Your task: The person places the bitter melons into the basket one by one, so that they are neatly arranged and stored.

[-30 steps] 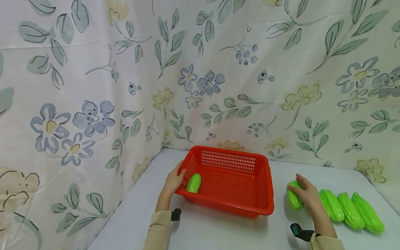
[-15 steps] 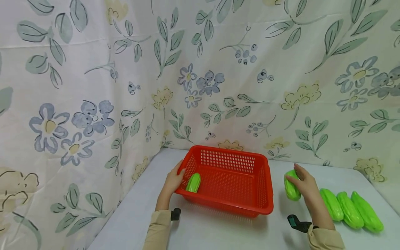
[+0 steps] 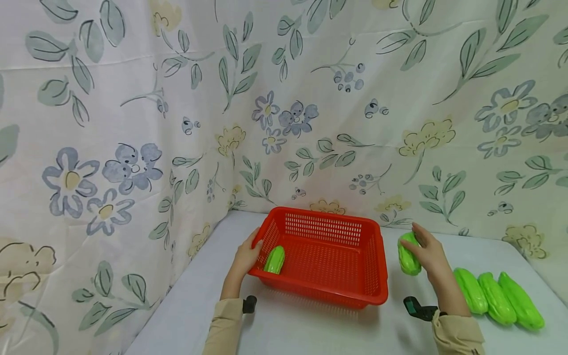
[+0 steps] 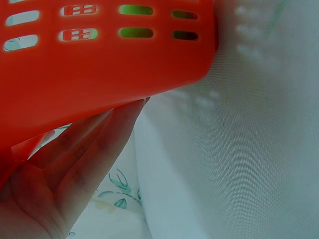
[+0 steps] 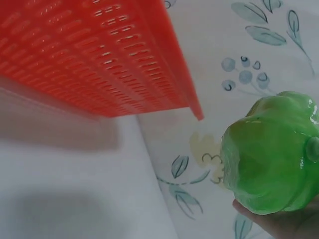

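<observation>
My left hand [image 3: 246, 257] grips the left rim of a red plastic basket [image 3: 320, 286], thumb over the edge and fingers outside. In the left wrist view, those fingers [image 4: 107, 144] lie along the basket's outer side [image 4: 104, 74]. One glossy green vegetable, like a bitter melon [image 3: 275, 260], lies at the basket's left end. To the right of the basket, my right hand [image 3: 431, 254] holds another bitter melon [image 3: 409, 259] above the table. Its lumpy end [image 5: 271, 154] fills the right of the right wrist view, hiding most of that hand.
Several more bitter melons [image 3: 497, 298] lie side by side on the white table [image 3: 310, 330], right of my right forearm. Floral cloth [image 3: 337, 113] hangs behind the table and along its left. The basket's right wall [image 3: 377, 261] stands between my right hand and its inside.
My right hand has lifted the bitter melon away from the row and carried it up and left, closer to the basket. The left hand and basket have stayed put.
</observation>
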{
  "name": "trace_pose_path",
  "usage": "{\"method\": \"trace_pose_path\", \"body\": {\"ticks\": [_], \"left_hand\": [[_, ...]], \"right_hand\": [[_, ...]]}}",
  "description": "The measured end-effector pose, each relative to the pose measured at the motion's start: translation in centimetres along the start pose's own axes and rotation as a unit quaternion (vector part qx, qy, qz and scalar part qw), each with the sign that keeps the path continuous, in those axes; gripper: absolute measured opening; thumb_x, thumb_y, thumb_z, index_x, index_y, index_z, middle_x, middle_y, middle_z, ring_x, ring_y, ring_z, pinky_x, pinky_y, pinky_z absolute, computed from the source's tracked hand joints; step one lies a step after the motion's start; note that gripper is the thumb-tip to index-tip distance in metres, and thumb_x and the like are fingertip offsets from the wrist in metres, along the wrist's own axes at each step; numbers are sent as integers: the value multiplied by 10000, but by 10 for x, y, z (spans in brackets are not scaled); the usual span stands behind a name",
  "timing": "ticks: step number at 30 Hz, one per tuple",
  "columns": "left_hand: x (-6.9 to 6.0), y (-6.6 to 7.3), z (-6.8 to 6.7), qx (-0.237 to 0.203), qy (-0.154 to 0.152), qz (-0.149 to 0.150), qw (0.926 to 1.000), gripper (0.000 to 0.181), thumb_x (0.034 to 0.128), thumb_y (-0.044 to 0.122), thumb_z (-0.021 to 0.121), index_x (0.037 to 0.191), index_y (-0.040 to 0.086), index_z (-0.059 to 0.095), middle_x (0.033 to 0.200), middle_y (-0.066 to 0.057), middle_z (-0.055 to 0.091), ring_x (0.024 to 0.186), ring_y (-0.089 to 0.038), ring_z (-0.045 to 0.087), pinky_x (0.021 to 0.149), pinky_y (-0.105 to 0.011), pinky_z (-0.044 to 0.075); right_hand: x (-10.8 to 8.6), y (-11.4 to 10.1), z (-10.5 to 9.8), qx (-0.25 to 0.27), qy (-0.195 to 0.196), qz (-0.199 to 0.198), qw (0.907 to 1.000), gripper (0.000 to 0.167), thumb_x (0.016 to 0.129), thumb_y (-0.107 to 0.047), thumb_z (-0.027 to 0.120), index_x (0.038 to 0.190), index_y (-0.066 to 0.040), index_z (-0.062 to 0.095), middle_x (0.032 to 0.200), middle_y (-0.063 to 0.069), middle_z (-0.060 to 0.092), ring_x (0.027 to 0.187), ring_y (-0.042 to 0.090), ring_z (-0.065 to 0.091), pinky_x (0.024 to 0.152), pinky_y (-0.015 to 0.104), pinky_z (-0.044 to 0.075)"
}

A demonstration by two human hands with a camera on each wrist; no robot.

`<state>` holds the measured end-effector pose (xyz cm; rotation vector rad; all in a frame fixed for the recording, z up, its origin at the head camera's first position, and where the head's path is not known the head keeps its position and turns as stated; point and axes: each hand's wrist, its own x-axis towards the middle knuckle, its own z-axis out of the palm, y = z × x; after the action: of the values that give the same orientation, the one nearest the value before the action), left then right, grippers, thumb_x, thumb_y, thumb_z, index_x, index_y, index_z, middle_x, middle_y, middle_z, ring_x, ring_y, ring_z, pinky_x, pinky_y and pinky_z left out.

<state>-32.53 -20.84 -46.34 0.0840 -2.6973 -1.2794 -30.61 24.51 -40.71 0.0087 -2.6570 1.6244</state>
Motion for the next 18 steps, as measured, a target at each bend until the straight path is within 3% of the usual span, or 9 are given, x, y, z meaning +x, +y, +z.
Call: {"method": "trace_pose_path", "body": {"ticks": [18], "left_hand": [[0, 0, 0, -4, 0, 21, 10000, 511, 1016, 234, 485, 1505, 133, 377, 1397, -239, 533, 1062, -333, 599, 830, -507, 502]], "right_hand": [[8, -37, 12, 190, 68, -453, 9988, 764, 999, -238, 540, 1560, -17, 71, 1613, 245, 106, 1477, 456, 107, 1155, 610, 170]]}}
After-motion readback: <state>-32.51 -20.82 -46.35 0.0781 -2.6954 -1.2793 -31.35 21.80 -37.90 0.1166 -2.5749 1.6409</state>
